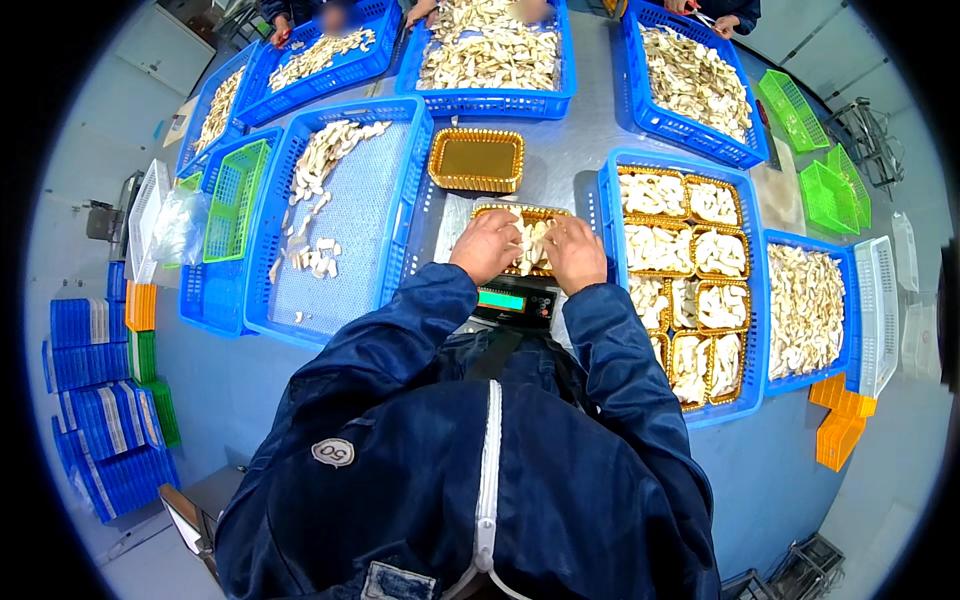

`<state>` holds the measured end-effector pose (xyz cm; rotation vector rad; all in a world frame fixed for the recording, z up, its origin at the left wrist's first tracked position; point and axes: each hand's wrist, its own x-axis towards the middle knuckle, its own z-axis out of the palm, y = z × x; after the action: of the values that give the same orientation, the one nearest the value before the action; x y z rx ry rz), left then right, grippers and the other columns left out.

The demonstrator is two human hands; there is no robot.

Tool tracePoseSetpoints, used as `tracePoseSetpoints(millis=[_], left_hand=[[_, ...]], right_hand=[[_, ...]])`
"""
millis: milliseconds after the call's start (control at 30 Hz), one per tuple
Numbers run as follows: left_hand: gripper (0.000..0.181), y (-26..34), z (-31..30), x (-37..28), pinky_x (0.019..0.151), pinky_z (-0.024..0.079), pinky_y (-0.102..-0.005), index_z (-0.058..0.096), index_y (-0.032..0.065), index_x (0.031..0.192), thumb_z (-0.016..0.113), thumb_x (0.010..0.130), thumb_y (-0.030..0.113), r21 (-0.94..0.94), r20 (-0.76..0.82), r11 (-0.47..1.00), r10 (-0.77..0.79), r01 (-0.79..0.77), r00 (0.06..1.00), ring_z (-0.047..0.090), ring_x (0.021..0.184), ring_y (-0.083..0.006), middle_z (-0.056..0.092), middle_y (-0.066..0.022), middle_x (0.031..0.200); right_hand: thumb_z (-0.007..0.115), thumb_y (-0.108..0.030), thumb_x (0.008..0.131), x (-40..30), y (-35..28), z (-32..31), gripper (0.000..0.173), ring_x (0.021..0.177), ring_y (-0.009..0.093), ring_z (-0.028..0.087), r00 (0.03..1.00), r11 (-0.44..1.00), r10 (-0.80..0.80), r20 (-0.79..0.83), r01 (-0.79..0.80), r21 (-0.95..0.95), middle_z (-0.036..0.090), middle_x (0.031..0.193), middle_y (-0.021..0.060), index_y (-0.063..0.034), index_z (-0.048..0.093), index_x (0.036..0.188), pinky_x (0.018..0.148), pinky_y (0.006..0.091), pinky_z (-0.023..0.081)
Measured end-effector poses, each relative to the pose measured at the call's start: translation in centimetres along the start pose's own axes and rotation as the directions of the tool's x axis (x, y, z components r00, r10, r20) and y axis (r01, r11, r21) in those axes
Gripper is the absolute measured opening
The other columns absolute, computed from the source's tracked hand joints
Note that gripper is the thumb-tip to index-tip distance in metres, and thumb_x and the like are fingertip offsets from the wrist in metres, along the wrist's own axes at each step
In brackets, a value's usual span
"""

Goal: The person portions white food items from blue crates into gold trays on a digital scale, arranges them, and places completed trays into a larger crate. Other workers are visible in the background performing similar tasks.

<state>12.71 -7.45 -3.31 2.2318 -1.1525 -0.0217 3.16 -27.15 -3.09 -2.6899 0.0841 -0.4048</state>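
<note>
A gold plastic tray [493, 212] with pale sliced mushroom pieces [534, 253] rests on a digital scale [538, 301] right before me. My left hand [486, 246] reaches over the tray's left side, its curled fingers against the pieces. From the right, my right hand [579, 253] bends over the same pile, fingertips touching it. Whether either hand pinches a piece is hard to make out. Just beyond the scale stands a stack of gold trays [477, 159], the top one empty. The scale's green display [502, 300] is lit.
To the left, a blue crate [352, 217] holds scattered mushroom pieces. At right, another blue crate [611, 206] contains several filled gold trays [654, 247]. Mushroom-filled crates [491, 103] line the far side, where other people's hands [724, 26] work, one with scissors [699, 13].
</note>
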Motion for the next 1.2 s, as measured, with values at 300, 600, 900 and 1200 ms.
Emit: tracePoseSetpoints(millis=[300,600,900,1200], left_hand=[[0.023,0.5,0.6,4.0,0.101,0.048,-0.0418,0.071,0.0064,0.108,0.073,0.089,0.018,-0.024,-0.138,0.994,-0.112,0.110,0.984,0.059,0.117,-0.0357,0.065,-0.0153,0.125],[0.039,-0.9,2.0,0.8,0.115,0.033,-0.0525,0.067,0.0186,0.129,0.068,0.091,0.024,-0.023,0.052,0.999,-0.031,0.032,0.998,0.044,0.140,-0.0347,0.053,-0.0117,0.146],[0.024,-2.3,2.1,0.1,0.109,0.039,-0.0460,0.071,0.0118,0.110,0.070,0.086,0.015,0.065,-0.104,0.997,-0.040,0.047,0.994,0.049,0.134,-0.0314,0.058,-0.0096,0.137],[0.017,-0.6,-1.6,1.1,0.099,0.045,-0.0404,0.071,0.0075,0.102,0.067,0.087,0.016,0.240,-0.193,0.970,0.086,-0.038,0.978,0.058,0.115,-0.0263,0.065,-0.0057,0.117]], right_hand=[[0.067,-0.021,0.091,-0.2,1.1,-0.5,0.028,0.121,0.031,0.057,0.993,0.990,0.105,-0.062,-0.098,0.100,0.063,0.132,0.0097,-0.0104,0.070,0.116,0.103,0.0417,0.046],[0.069,-0.017,0.089,0.0,0.6,0.3,0.031,0.117,0.035,0.057,0.999,0.984,-0.010,-0.051,0.019,0.175,0.064,0.126,0.0144,-0.0088,0.069,0.119,0.102,0.0434,0.046],[0.073,-0.029,0.087,0.5,-0.3,0.1,0.037,0.115,0.033,0.058,0.999,0.992,0.045,0.018,-0.047,0.121,0.064,0.124,0.0113,-0.0124,0.071,0.120,0.099,0.0435,0.047],[0.069,-0.024,0.087,0.1,-0.8,-0.2,0.036,0.110,0.033,0.060,0.987,0.986,0.137,0.079,-0.143,0.087,0.066,0.117,0.0101,-0.0147,0.068,0.122,0.094,0.0441,0.049]])
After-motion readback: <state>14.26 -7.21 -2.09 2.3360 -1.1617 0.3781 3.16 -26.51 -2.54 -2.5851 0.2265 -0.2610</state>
